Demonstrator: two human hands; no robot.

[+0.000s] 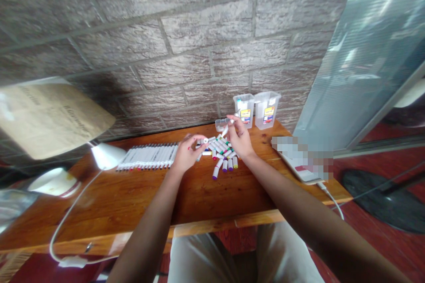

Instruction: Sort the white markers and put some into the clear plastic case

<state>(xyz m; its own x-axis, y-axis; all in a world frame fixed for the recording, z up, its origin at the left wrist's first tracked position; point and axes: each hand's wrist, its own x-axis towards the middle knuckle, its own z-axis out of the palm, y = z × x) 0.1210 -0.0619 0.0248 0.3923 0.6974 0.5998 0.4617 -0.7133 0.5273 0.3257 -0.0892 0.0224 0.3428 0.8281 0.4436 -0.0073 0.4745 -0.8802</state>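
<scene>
My left hand (187, 151) is closed round a white marker (202, 141), held just above the wooden table (133, 194). My right hand (239, 138) pinches another white marker (226, 130), tilted up towards the wall. Between and below the two hands lies a loose pile of markers (222, 157) with coloured caps. To the left of my left hand a neat row of markers (149, 157) lies side by side on the table.
Two clear plastic boxes (257, 108) with labels stand against the brick wall, a small clear cup (219, 124) beside them. A white lamp (106, 154) and its cable sit at left. A blurred-out flat item (303, 159) lies at right. The table's front edge is near my knees.
</scene>
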